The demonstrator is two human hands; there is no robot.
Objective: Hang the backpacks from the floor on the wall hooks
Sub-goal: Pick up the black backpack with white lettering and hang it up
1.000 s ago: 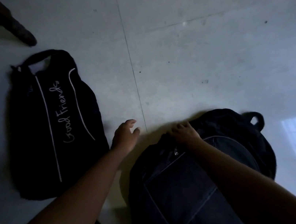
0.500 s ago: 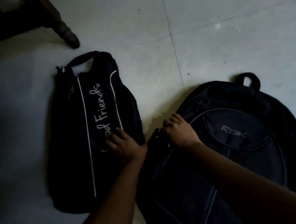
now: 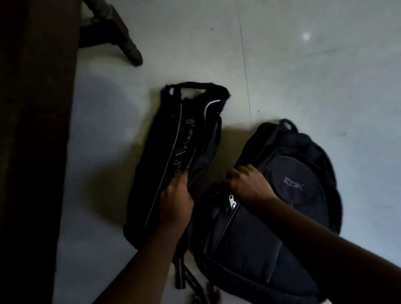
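Pale tiled floor (image 3: 339, 79) is seen beneath two black backpacks lying near each other. Dark wooden furniture (image 3: 8, 128) is seen at far left. The rounded backpack (image 3: 269, 219) at right is gripped at its near-left edge by the right hand (image 3: 248, 183). The lettered backpack (image 3: 181, 154) at left is pinched closed-fingered by the left hand (image 3: 175, 202). A zipper pull (image 3: 232, 200) is seen between the hands.
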